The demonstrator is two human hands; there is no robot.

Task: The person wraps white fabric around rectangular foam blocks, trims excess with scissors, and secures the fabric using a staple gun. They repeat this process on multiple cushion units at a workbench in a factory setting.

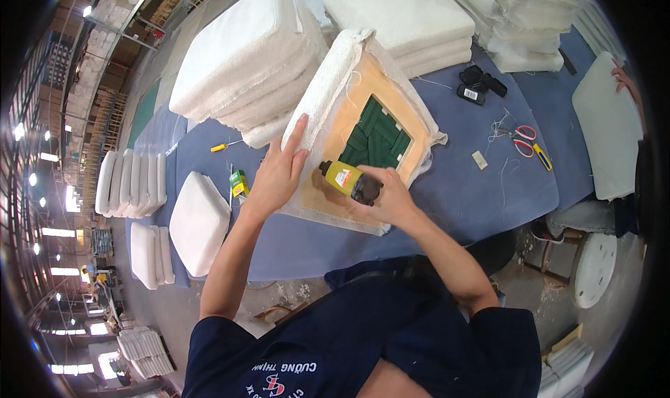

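Fingers apart, rests the left hand on the white fabric along the left side of a seat cushion, wooden frame uppermost — placed at the middle of the blue tabletop, close to the near edge. Clamps the right hand around a yellow-and-black handheld tool, fingers partly hidden by it, black nose toward the left side of the wood. Shows dark green webbing through the opening in the frame, and a pale thread curled near the far end.

Has stacked white cushions toward the tabletop's far left corner, another white stack along the far edge, and a single white cushion toward the left edge. Has a yellow-handled screwdriver and a green-and-yellow box between the left hand and the left edge. Toward the right edge, has red-handled scissors just beside a yellow-handled tool, with a small pale block nearby — and, nearer the far edge, black cases. Farther right, has another person's hand touching a pale cushion.
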